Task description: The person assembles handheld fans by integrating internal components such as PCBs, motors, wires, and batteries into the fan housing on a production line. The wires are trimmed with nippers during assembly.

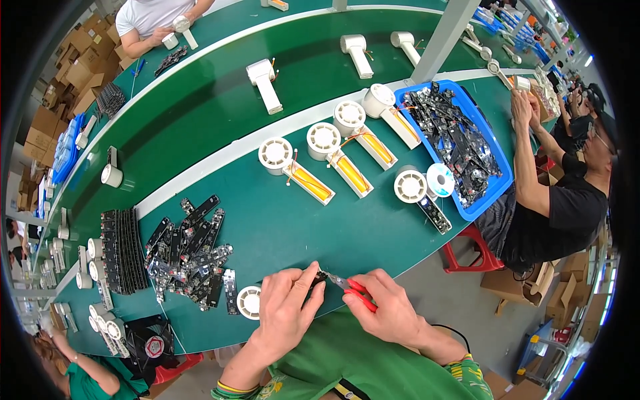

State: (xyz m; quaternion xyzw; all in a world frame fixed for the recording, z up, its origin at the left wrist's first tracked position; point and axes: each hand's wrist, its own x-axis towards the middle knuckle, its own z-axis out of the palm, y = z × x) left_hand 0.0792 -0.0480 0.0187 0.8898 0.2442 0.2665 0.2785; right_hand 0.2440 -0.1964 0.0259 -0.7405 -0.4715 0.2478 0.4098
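Observation:
Near the table's front edge, my left hand [287, 308] pinches a narrow black circuit board [321, 275], most of it hidden by the fingers. My right hand [390, 310] is closed around red-handled cutting pliers [361, 295], whose metal jaws meet the board's end. Just left of my left hand lies a round white fan housing [249, 303], partly covered by that hand. Beside it are a single board [231, 291] and a loose pile of black circuit boards [183, 257].
Several white handheld fans [323, 141] with yellow batteries showing lie across the green table [280, 223]. At right stand a solder reel [440, 180] and a blue bin [503, 175] of boards. A conveyor [193, 113] carries fan bodies beyond a pale rail. Co-workers sit around.

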